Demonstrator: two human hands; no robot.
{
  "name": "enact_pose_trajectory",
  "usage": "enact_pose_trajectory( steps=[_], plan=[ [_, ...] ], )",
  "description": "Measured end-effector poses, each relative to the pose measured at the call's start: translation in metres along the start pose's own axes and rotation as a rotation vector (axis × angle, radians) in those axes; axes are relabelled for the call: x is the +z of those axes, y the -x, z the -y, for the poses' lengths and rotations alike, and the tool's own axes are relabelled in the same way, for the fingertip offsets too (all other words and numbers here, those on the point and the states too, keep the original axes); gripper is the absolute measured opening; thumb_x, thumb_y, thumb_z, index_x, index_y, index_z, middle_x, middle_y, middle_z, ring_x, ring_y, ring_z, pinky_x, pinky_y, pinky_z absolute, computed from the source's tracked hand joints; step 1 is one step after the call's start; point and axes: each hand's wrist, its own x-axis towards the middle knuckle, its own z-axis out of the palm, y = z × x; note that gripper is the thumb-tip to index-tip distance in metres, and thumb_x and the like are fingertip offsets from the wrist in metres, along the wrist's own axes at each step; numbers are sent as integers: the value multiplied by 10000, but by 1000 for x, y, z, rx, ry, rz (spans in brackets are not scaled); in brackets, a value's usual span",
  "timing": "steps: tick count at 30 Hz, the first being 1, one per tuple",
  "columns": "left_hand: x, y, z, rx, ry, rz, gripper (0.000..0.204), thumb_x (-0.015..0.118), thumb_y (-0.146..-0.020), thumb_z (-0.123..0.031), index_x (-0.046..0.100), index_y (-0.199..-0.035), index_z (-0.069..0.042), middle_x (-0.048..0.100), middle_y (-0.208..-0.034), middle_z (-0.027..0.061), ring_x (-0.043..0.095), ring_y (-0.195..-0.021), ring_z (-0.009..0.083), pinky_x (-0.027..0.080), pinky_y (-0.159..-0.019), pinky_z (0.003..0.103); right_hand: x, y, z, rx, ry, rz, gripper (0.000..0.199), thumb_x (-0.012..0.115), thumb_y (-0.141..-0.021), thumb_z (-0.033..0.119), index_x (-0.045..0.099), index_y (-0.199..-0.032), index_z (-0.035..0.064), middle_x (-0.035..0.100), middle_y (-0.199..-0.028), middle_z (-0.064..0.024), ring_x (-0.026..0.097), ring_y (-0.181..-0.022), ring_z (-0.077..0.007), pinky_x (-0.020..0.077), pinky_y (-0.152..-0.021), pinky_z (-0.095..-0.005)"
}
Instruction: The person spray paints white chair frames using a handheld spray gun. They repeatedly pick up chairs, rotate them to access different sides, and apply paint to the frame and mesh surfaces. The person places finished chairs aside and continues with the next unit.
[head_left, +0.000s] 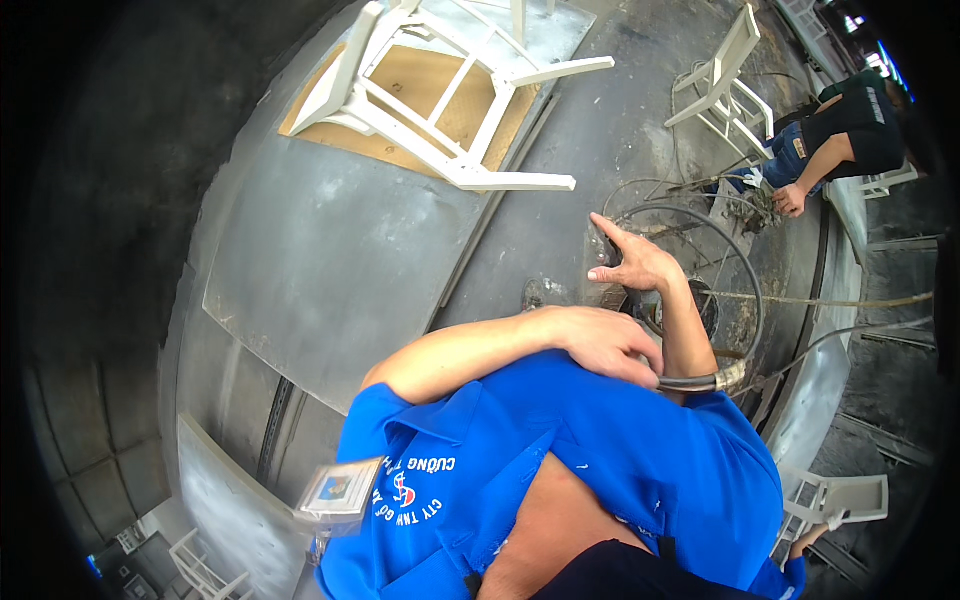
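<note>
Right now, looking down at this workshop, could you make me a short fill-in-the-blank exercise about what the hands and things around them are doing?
1. The chair frame lying on the metal bench is painted ____.
2. The left hand rests across the right ____.
3. The right hand is raised with its fingers ____, gripping nothing.
4. The hose under the left hand ends in a ____ fitting.

Missing words: white; forearm; spread; metal
</note>
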Motion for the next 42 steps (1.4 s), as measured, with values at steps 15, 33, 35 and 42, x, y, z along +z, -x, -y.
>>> enact_pose_trajectory(
  steps=[15, 33, 35, 42],
  plan=[
    [-74, -64, 32, -117, 22, -158, 401, 656, -1005, -330, 611, -1292, -55, 717, -1049, 240, 667, -1026, 448, 508, -855, 515, -167, -142, -7, -448, -797, -302, 604, 743, -992, 236, 519, -1530, 77, 708, -1105, -64, 675, -956, -127, 573, -761, -274],
    [-188, 204, 16, -311, -220, -1727, 221, 656, -1019, -34, 714, -1233, -26, 754, -1131, 62, 680, -1081, 139, 533, -975, 297, -194, -98, 9, -310, -703, -294, 591, 782, -937, 121, 571, -1477, 8, 662, -1077, -47, 612, -976, -125, 511, -859, -271],
    [-216, 213, -7, -266, -344, -1784, 232, 642, -1024, -20, 703, -1247, -2, 750, -1147, 94, 686, -1102, 164, 541, -991, 315, -196, -113, 3, -268, -717, -251, 590, 787, -931, 131, 582, -1475, 31, 661, -1069, -46, 614, -961, -124, 518, -833, -271],
    [-316, 197, -46, -326, -665, -1865, 293, 701, -1021, -120, 692, -1280, 16, 730, -1245, 127, 677, -1159, 183, 535, -1020, 316, -216, -158, -29, -191, -646, -282, 584, 797, -925, 175, 602, -1461, 48, 669, -1059, -52, 625, -930, -125, 532, -810, -275]
  ],
)
